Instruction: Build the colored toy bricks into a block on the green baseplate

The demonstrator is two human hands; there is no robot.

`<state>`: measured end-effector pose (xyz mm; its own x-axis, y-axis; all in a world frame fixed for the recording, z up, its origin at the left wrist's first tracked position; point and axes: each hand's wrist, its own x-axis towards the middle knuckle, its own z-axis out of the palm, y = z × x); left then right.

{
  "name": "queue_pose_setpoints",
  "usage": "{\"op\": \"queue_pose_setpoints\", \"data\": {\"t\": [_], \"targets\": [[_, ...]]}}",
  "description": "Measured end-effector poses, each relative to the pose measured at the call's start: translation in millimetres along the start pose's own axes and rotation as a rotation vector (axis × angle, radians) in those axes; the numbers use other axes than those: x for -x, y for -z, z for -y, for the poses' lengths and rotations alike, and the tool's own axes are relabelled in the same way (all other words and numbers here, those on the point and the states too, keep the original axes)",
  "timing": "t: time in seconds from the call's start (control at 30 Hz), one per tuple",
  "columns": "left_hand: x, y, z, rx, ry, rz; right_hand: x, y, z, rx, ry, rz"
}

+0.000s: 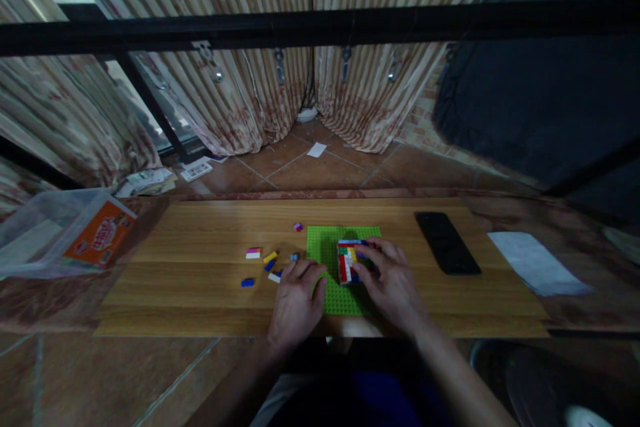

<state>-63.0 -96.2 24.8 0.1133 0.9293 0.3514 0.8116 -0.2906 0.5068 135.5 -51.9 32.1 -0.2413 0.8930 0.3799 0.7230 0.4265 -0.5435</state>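
A green studded baseplate (350, 303) lies on the wooden table in front of me. On its right half stands a low build of toy bricks (347, 265) in red, white, yellow, green and blue. My right hand (395, 283) has its thumb and fingertips on that build, covering its right side. Whether a separate brick is between those fingers is hidden. My left hand (299, 297) rests over the baseplate's left edge, its fingers loosely bent and the thumb apart, with nothing visible in it. Just left of it lie a white brick (275, 277) and a blue-grey brick (295, 257).
More loose bricks lie to the left: a yellow brick (271, 257), a blue brick (247, 283), and a pink-and-white pair (253, 253). A black phone (447, 243) and white paper (539, 261) are to the right. A clear plastic box (55, 203) stands at far left.
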Motion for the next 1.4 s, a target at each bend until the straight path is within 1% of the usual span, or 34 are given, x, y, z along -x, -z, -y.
{"op": "queue_pose_setpoints", "data": {"t": [0.13,0.33,0.63,0.87,1.0,1.13,1.4], "targets": [[3,-1,2,0.008,-0.001,0.007,-4,2,-2,0.031,0.044,0.069],[5,0,3,0.062,0.004,0.006,-3,0,-3,-0.034,0.022,0.070],[6,-2,4,0.076,0.017,0.008,-9,2,-6,-0.108,0.025,0.145],[5,-1,1,0.100,0.040,0.014,-7,-1,-10,-0.131,0.033,0.150],[2,-2,-2,0.098,0.032,0.004,-7,-2,-8,-0.144,0.026,0.137],[-1,-2,-5,0.095,0.016,0.007,-8,0,-7,-0.148,0.010,0.155],[-1,-2,-7,0.123,0.018,0.037,-4,-1,-9,-0.112,0.058,0.135]]}}
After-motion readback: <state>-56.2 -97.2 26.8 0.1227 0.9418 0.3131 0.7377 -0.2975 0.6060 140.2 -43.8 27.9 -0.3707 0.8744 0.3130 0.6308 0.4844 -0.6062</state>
